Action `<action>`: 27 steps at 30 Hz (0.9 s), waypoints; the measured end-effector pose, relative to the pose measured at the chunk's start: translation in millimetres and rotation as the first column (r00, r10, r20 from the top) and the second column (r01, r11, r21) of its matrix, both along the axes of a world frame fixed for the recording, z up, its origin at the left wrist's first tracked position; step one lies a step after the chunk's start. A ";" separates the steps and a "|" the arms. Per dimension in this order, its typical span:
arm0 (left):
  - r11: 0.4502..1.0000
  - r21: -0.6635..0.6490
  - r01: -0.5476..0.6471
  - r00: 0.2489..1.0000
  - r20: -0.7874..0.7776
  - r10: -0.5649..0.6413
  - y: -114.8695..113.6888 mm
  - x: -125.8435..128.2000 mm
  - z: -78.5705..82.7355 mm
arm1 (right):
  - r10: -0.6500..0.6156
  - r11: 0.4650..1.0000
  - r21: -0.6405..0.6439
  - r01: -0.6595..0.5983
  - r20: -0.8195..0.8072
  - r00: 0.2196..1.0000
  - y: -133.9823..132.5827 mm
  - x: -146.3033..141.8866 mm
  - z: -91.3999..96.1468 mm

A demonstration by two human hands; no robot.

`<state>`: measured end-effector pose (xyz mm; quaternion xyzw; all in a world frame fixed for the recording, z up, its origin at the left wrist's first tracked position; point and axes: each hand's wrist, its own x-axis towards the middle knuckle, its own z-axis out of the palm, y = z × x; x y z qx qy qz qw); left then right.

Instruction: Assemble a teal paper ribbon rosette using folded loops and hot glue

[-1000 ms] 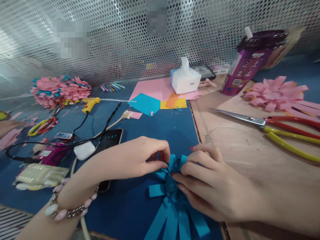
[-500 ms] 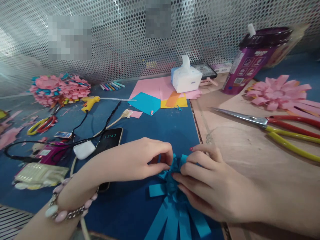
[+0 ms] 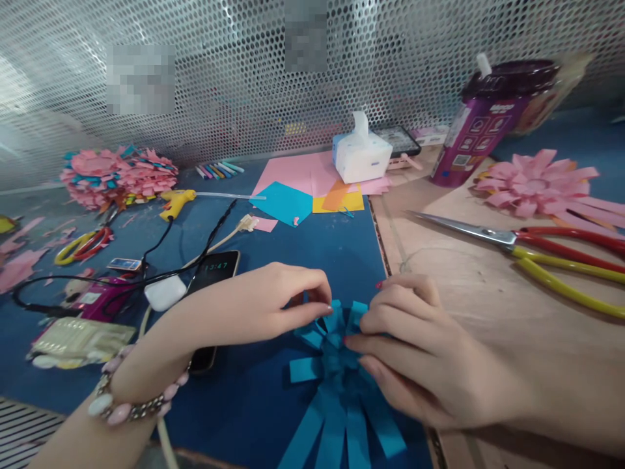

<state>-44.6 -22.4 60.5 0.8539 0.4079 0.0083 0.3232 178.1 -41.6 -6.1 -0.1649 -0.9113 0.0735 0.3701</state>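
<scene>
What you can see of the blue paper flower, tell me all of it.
The blue flower looks like cut paper: strips radiate from a bunched middle, short and partly curled above, long and flat toward the viewer. It lies on the blue table. The right hand holds its right side, hiding some; the left hand's fingertips meet a top strip, pinch unclear.
</scene>
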 end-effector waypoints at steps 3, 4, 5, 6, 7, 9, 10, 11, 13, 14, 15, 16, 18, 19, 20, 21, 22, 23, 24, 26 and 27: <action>0.998 0.023 -0.053 0.999 -0.007 0.053 0.2 -0.4 1.5 | -0.024 0.996 -0.092 0.019 -0.055 0.998 4.9 2.0 3.8; 0.998 0.021 -0.057 0.998 -0.010 0.057 0.2 -0.6 1.4 | -0.036 0.991 -0.129 0.026 -0.069 0.997 6.5 2.3 4.7; 0.998 0.015 -0.056 0.998 -0.012 0.057 0.2 -0.7 1.2 | -0.051 0.985 -0.166 0.038 -0.076 0.996 7.7 2.6 5.4; 0.999 0.009 -0.052 0.999 -0.012 0.053 0.2 -0.9 0.7 | -0.066 0.979 -0.199 0.050 -0.076 0.995 8.7 2.6 5.9; 0.999 0.004 -0.048 0.999 -0.010 0.048 0.2 -1.0 0.1 | -0.076 0.973 -0.225 0.058 -0.075 0.994 9.3 2.6 6.2; 0.999 0.003 -0.052 0.999 -0.004 0.052 0.3 -1.3 -1.0 | -0.092 0.962 -0.263 0.072 -0.066 0.994 9.7 2.3 6.1; 0.998 0.004 -0.058 0.998 -0.001 0.058 0.4 -1.4 -1.5 | -0.094 0.959 -0.275 0.074 -0.060 0.994 9.6 2.1 5.9; 0.998 0.005 -0.066 0.998 0.002 0.066 0.7 -1.6 -1.8 | -0.092 0.957 -0.279 0.073 -0.057 0.994 9.5 1.9 5.5; 0.997 0.000 -0.075 0.997 0.009 0.075 1.1 -1.8 -1.6 | -0.087 0.957 -0.281 0.069 -0.050 0.995 9.3 1.4 4.8; 0.997 -0.009 -0.071 0.997 0.016 0.072 1.3 -1.8 -1.1 | -0.085 0.957 -0.282 0.068 -0.046 0.995 9.2 1.2 4.5; 0.998 -0.025 -0.063 0.998 0.028 0.064 1.2 -1.8 -0.4 | -0.083 0.956 -0.285 0.068 -0.041 0.996 9.2 1.0 4.4; 0.998 -0.045 -0.053 0.997 0.045 0.055 0.9 -1.7 0.5 | -0.084 0.954 -0.290 0.069 -0.037 0.996 9.1 0.9 4.4; 0.995 -0.089 -0.037 0.995 0.086 0.045 -0.3 -1.6 2.6 | -0.084 0.951 -0.303 0.070 -0.033 0.996 9.2 0.9 4.9; 0.994 -0.107 -0.032 0.993 0.106 0.044 -1.1 -1.7 3.6 | -0.083 0.949 -0.309 0.069 -0.032 0.996 9.3 1.0 5.3; 0.992 -0.121 -0.029 0.992 0.122 0.044 -1.9 -2.0 4.4 | -0.085 0.946 -0.316 0.070 -0.033 0.996 9.7 1.1 5.8; 0.991 -0.130 -0.030 0.990 0.133 0.047 -2.5 -2.4 5.0 | -0.089 0.943 -0.325 0.073 -0.035 0.995 10.3 1.2 6.4; 0.990 -0.137 -0.032 0.989 0.142 0.052 -2.6 -3.2 5.3 | -0.097 0.938 -0.338 0.079 -0.036 0.995 11.0 1.3 7.0; 0.988 -0.149 -0.037 0.987 0.147 0.059 -2.1 -4.4 5.2 | -0.108 0.930 -0.357 0.088 -0.037 0.993 11.9 1.4 7.5; 0.985 -0.163 -0.048 0.986 0.153 0.073 -0.8 -6.0 4.7 | -0.126 0.917 -0.385 0.102 -0.036 0.991 12.7 1.3 7.9; 0.979 -0.175 -0.103 0.976 0.171 0.133 4.6 -11.3 2.4 | -0.177 0.876 -0.461 0.141 -0.036 0.984 14.0 0.7 8.1; 0.976 -0.160 -0.148 0.967 0.185 0.177 8.6 -14.9 0.6 | -0.208 0.847 -0.507 0.161 -0.037 0.977 14.4 0.1 7.7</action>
